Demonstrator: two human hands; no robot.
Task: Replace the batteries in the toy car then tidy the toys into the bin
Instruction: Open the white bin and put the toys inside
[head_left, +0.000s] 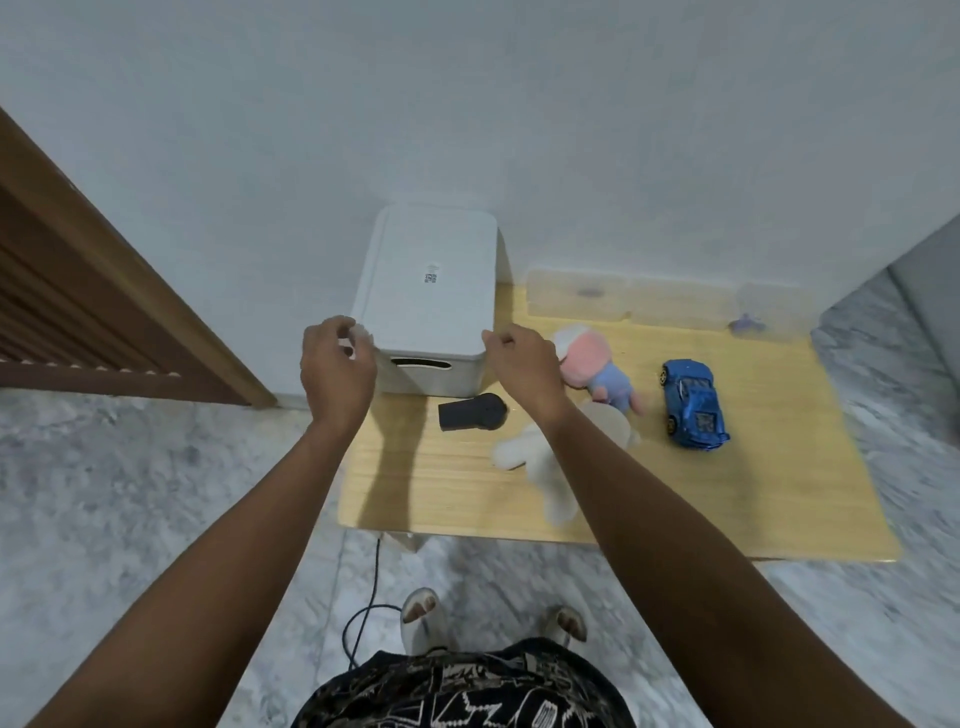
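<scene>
bin (426, 291) lidded, back-left corner of table (779, 493) | left hand (335, 374) at lid's near-left corner, fingers curled, contact unclear | right hand (524, 371) at near-right corner, fingers curled, grip can't tell | toy car (693, 404) blue, on table right, well apart from hands | pink plush (597, 366) and white plush (540, 457) between bin and car | black remote (471, 412) in front of bin

You see a small printed label (430, 277) with a QR-type code on the bin's lid (410, 260). Its print is too small to read. No other text is legible.
</scene>
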